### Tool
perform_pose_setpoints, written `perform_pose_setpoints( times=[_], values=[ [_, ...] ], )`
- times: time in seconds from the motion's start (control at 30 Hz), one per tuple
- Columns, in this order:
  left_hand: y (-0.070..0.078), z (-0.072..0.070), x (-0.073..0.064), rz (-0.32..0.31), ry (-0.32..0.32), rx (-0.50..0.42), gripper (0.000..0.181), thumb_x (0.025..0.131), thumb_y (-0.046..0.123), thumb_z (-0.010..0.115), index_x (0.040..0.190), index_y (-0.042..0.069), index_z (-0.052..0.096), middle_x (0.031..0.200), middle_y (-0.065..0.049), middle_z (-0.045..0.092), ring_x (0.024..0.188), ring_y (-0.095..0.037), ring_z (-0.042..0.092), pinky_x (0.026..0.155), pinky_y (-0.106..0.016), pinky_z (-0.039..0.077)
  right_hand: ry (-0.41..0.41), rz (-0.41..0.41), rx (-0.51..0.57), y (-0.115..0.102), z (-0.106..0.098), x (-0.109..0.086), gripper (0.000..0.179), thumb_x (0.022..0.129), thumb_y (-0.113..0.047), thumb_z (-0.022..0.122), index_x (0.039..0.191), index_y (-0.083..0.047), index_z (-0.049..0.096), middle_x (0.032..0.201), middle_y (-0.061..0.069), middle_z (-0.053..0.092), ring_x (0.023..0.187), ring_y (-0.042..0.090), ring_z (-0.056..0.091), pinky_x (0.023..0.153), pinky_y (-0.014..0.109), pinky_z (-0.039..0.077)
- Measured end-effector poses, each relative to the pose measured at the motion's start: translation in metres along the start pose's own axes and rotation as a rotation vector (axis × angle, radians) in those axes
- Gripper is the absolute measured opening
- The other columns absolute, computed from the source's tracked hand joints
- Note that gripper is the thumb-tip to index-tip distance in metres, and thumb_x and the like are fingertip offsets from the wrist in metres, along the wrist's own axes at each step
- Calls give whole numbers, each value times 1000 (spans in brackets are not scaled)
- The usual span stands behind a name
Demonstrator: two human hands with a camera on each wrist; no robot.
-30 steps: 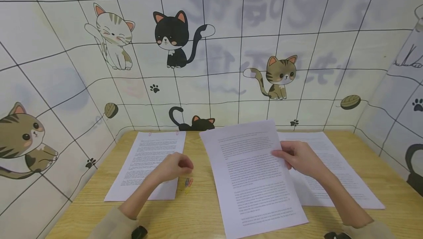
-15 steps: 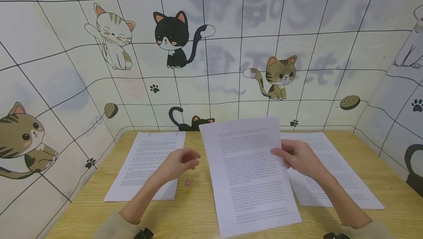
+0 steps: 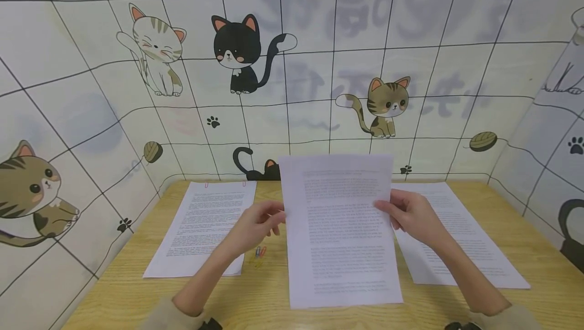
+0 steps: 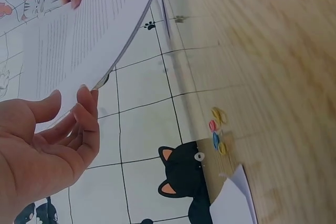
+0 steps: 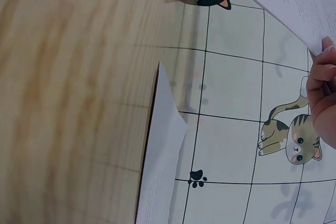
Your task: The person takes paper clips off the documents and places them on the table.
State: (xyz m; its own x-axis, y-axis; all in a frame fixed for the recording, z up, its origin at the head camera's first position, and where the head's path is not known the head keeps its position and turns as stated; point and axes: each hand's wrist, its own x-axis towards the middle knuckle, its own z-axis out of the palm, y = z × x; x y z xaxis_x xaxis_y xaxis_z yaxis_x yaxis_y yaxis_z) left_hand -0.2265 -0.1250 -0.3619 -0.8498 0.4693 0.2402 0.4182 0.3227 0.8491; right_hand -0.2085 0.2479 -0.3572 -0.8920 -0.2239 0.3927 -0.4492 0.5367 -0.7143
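My right hand (image 3: 415,216) pinches the right edge of a thin stack of printed sheets (image 3: 342,233), held upright above the table. The right wrist view also shows that hand (image 5: 324,90) at the edge of the sheets (image 5: 294,3). At the stack's left edge is my left hand (image 3: 260,226), its fingers loosely bent. In the left wrist view, the left hand's (image 4: 52,140) thumb and fingers stand apart about the edge of the sheets (image 4: 79,40), without a plain pinch. Several coloured paper clips (image 3: 260,253) lie on the table below the left hand.
On the wooden table (image 3: 255,304), a printed stack (image 3: 205,223) with two red paper clips (image 3: 244,184) on its top edge lies at left. Another printed stack (image 3: 461,249) lies at right, partly behind the right arm. A cat-patterned wall covering (image 3: 310,117) encloses the back and sides.
The held sheets have turned from tilted to nearly straight, their lower edge rising. My left hand has moved right and up to their left edge. The right hand keeps its pinch.
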Motion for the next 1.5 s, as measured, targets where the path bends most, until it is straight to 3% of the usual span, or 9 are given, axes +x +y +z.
perform_pose_setpoints(
  times=[0.23, 0.37, 0.53, 0.63, 0.73, 0.9, 1.17, 1.5],
  values=[
    [3, 7, 3, 0, 25, -10, 15, 99, 12, 65, 110, 1, 67, 83, -8, 65, 66, -20, 60, 55, -24, 42, 2, 6, 70, -1, 2, 2, 22, 98, -12, 67, 118, -2, 68, 63, 3, 58, 47, 12, 44, 38, 27, 31],
    [2, 11, 6, -10, 50, -19, 10, 98, 11, 66, 98, 1, 68, 72, -6, 62, 64, -21, 57, 56, -23, 44, 10, 2, 96, -1, 3, 2, 22, 99, -12, 67, 118, -3, 69, 64, 3, 60, 46, 12, 44, 38, 28, 31],
    [1, 12, 10, -16, 124, 5, 9, 97, 8, 68, 93, 1, 70, 67, -4, 61, 62, -28, 59, 56, -22, 47, 38, 7, 80, -1, 5, 3, 17, 99, -17, 67, 112, -5, 69, 54, 1, 47, 45, 11, 41, 38, 30, 29],
    [3, 12, 12, -12, 161, 21, 9, 97, 6, 67, 90, 1, 70, 65, -4, 59, 62, -35, 59, 53, -22, 43, 40, 15, 72, -1, 6, 3, 14, 99, -18, 67, 106, -6, 67, 53, 0, 47, 45, 12, 41, 39, 29, 31],
    [3, 10, 14, -13, 180, 27, 11, 97, 5, 67, 87, 2, 68, 63, -4, 58, 60, -32, 57, 51, -21, 39, 23, 33, 72, -1, 7, 3, 13, 100, -18, 66, 95, -6, 62, 54, 0, 49, 46, 13, 44, 41, 28, 35],
    [1, 7, 16, -31, 203, 33, 11, 96, 5, 67, 86, 3, 68, 63, -3, 57, 57, -17, 53, 49, -22, 33, -17, 70, 100, -1, 9, 3, 17, 99, -15, 67, 92, -1, 59, 61, 3, 56, 53, 15, 53, 48, 27, 45],
    [-5, 4, 25, -80, 225, 33, 7, 96, 5, 68, 92, 0, 71, 65, -2, 59, 58, -22, 55, 49, -22, 34, -35, 173, 53, -2, 11, 5, 20, 96, -15, 71, 102, 3, 66, 73, 7, 66, 64, 17, 63, 59, 27, 53],
    [-17, 5, 39, -144, 242, 70, 11, 95, 9, 70, 96, -2, 73, 67, -1, 62, 58, -17, 58, 54, -24, 43, -69, 221, 34, 5, 19, 19, 19, 96, -11, 70, 101, 7, 64, 71, 7, 65, 63, 19, 62, 59, 32, 57]
  ],
)
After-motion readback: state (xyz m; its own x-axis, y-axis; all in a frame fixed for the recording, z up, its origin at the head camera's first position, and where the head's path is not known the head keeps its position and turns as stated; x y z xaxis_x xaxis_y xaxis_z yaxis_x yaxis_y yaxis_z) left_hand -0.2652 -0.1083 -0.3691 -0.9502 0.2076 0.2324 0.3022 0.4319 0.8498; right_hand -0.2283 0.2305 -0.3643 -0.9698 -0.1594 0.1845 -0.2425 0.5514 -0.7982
